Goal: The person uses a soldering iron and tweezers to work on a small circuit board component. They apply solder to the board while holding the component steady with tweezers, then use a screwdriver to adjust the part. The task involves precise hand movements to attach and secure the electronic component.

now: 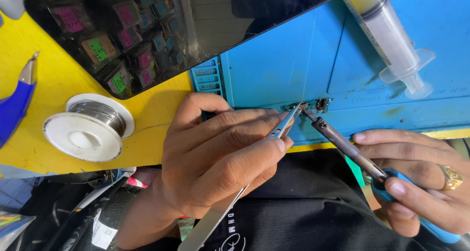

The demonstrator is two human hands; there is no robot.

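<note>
Blue-handled soldering iron (342, 143) tip touching small dark circuit board (313, 106); tweezers (284, 126) alongside.

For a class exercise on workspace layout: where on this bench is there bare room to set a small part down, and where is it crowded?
Free: the blue mat between the dark screen and syringe; yellow bench above the solder spool. Crowded: the mat's front edge, where tweezers, soldering iron and both hands meet at the small board.
</note>
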